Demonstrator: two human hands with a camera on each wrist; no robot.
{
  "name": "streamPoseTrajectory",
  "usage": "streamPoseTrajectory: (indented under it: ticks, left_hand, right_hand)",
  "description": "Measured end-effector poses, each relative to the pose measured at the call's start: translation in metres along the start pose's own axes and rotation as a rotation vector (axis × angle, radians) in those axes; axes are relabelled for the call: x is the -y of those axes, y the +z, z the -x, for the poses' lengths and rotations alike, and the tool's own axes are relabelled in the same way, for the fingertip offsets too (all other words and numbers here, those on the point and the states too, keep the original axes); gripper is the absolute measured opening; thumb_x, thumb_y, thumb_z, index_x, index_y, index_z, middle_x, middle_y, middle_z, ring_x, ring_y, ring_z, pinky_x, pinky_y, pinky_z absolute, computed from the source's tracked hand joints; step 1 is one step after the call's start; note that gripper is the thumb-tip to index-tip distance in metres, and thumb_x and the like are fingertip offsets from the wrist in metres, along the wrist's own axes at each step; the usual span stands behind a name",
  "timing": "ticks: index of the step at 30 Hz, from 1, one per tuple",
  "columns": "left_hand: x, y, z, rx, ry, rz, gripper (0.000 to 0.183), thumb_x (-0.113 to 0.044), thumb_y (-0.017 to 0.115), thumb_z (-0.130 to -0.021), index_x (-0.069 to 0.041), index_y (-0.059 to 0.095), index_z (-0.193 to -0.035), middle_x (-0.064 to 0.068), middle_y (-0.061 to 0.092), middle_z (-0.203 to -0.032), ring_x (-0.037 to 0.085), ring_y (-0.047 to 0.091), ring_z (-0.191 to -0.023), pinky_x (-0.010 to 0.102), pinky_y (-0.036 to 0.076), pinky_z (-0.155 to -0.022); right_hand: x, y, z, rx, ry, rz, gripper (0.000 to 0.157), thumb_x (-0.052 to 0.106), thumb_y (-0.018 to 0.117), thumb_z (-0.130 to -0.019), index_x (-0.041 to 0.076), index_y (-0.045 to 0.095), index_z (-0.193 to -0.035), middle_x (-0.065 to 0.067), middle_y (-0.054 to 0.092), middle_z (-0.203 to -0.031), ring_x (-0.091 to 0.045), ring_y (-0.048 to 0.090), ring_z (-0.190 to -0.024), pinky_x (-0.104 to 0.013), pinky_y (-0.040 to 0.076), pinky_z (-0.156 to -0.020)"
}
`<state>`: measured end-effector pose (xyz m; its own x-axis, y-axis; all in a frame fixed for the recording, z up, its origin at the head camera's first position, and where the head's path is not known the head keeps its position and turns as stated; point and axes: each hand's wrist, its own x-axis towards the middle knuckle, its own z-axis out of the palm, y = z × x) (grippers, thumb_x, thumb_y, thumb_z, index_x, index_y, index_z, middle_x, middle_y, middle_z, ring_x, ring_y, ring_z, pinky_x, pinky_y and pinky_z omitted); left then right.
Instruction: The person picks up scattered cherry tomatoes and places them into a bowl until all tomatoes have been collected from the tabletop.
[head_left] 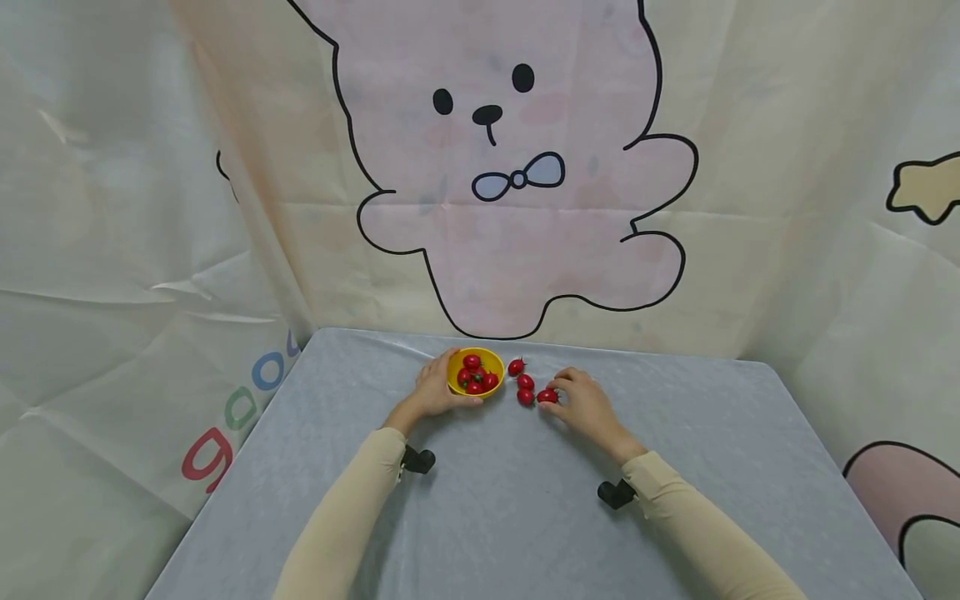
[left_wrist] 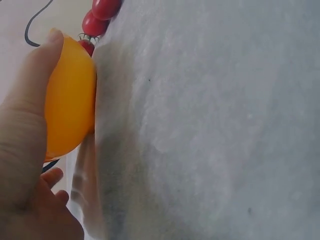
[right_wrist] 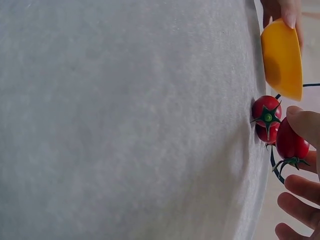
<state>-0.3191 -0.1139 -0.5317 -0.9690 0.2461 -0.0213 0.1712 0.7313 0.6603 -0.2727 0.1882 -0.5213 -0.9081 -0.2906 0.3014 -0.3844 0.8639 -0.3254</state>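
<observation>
My left hand (head_left: 433,390) grips a small yellow bowl (left_wrist: 72,100) by its side, thumb along the near edge. Several red cherry tomatoes (head_left: 473,362) with green stems lie inside it. To the right, my right hand (head_left: 591,408) pinches one cherry tomato (right_wrist: 292,142) between thumb and fingers; its green stem end points toward the wrist in the right wrist view. Between the bowl and that hand, 3 more cherry tomatoes sit on the cloth: the far one (head_left: 516,367), a middle one (head_left: 526,382) and a near one (head_left: 525,397).
A grey-blue cloth (head_left: 510,508) covers the table. Behind its far edge hangs a curtain (head_left: 487,267) with a printed pink bear, and more printed curtains stand at both sides. Each wrist wears a black camera mount, such as the right mount (head_left: 617,494).
</observation>
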Motion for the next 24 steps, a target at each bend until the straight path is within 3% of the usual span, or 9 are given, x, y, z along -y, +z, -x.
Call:
streamPoseTrajectory:
  ticks: [10, 16, 24]
  left_hand:
    - [0.001, 0.002, -0.001, -0.03, 0.0, 0.155, 0.111, -0.045, 0.091, -0.064, -0.016, 0.027, -0.15, 0.013, 0.039, -0.151, 0.036, 0.032, -0.139, 0.058, 0.033, -0.115]
    - [-0.005, 0.001, 0.001, 0.027, 0.042, 0.219, 0.11, -0.044, 0.092, -0.063, -0.015, 0.029, -0.148, 0.013, 0.038, -0.149, 0.035, 0.035, -0.136, 0.057, 0.038, -0.112]
    - [-0.017, 0.01, 0.006, 0.081, 0.105, 0.222, 0.11, -0.042, 0.092, -0.064, -0.016, 0.027, -0.149, 0.012, 0.036, -0.15, 0.032, 0.036, -0.136, 0.054, 0.039, -0.113]
  right_hand:
    - [-0.001, -0.001, -0.001, -0.007, 0.003, -0.008, 0.039, 0.036, 0.082, -0.08, 0.008, 0.075, -0.106, -0.013, 0.066, -0.115, -0.032, 0.062, -0.106, -0.051, 0.051, -0.089]
    - [-0.001, -0.004, -0.004, -0.001, 0.013, -0.011, 0.04, 0.036, 0.082, -0.081, 0.007, 0.074, -0.107, -0.013, 0.066, -0.115, -0.031, 0.061, -0.105, -0.05, 0.052, -0.09]
    - [0.002, -0.007, -0.011, 0.005, -0.011, -0.013, 0.041, 0.037, 0.08, -0.082, 0.007, 0.074, -0.109, -0.013, 0.066, -0.117, -0.032, 0.06, -0.107, -0.05, 0.052, -0.091]
